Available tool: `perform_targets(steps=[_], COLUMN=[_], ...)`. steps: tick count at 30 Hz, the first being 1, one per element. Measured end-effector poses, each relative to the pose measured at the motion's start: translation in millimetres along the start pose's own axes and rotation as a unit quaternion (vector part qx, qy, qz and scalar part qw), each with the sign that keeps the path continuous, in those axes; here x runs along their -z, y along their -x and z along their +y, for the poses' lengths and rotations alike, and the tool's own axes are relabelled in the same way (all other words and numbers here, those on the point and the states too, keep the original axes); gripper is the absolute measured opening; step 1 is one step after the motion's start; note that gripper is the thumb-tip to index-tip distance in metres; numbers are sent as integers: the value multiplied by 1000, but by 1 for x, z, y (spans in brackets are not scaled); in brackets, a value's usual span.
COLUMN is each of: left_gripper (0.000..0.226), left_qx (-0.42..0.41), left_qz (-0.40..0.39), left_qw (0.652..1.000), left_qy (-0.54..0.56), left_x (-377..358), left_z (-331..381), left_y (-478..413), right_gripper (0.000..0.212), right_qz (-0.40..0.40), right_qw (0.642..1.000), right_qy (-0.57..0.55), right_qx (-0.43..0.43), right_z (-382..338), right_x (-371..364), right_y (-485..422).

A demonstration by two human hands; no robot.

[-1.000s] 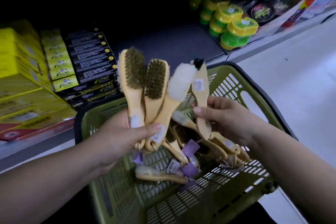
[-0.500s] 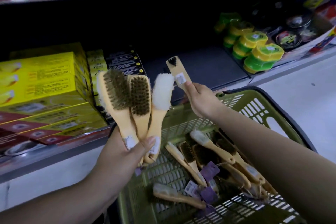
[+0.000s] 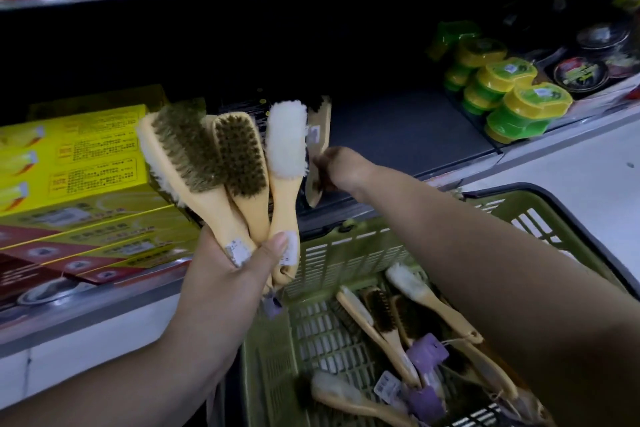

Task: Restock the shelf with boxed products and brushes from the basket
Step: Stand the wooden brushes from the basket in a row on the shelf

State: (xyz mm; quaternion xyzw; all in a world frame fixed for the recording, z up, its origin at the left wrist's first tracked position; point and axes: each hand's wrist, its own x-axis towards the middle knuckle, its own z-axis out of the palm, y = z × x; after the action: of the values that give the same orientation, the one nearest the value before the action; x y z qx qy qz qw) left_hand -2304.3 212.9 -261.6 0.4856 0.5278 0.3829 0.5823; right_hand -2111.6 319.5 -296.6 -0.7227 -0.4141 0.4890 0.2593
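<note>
Head view: left hand [image 3: 221,274] grips three brushes [image 3: 239,163]; right hand [image 3: 341,170] pinches another brush [image 3: 318,135] over dark shelf [image 3: 398,135].

One wide-angle camera rides on the person's head, facing forward and down. It sits close over the olive-green slatted plastic basket [image 3: 346,253] at lower right and looks into the dark grey store shelf [image 3: 398,135] straight ahead. The left grip [image 3: 225,274], fanning pale wooden-handled brushes [image 3: 239,163], fills mid-frame very near the lens. The right grip [image 3: 339,170], holding a single wooden-backed brush [image 3: 317,149], is farther off at the shelf.
</note>
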Motion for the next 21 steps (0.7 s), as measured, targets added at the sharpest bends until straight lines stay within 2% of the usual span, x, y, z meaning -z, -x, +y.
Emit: perform_targets(steps=[3, 7, 13, 15, 17, 19, 21], left_gripper=[49, 47, 45, 42, 39, 36, 34], left_qx=[-11, -5, 7, 6, 6, 5, 0], left_qz=[3, -12, -22, -24, -24, -27, -38], left_qw=[1000, 1000, 1000, 1000, 999, 999, 999], left_qy=[-3, 4, 11, 15, 27, 37, 38], left_x=[-2, -6, -16, -20, -23, -27, -32], left_z=[2, -2, -3, -1, 1, 3, 4], left_y=[-3, -5, -8, -10, -13, -17, -20], right_gripper=[14, 27, 27, 28, 30, 34, 28], right_qz=[5, 22, 64, 117, 119, 40, -56], right_qw=[990, 966, 960, 967, 988, 987, 975], right_qy=[135, 251, 266, 212, 49, -137, -203], right_qx=[30, 50, 59, 83, 91, 79, 71], right_z=[4, 7, 10, 8, 5, 3, 7], right_x=[-13, -16, -4, 5, 13, 20, 20], right_y=[-9, -10, -2, 9, 34, 72, 107])
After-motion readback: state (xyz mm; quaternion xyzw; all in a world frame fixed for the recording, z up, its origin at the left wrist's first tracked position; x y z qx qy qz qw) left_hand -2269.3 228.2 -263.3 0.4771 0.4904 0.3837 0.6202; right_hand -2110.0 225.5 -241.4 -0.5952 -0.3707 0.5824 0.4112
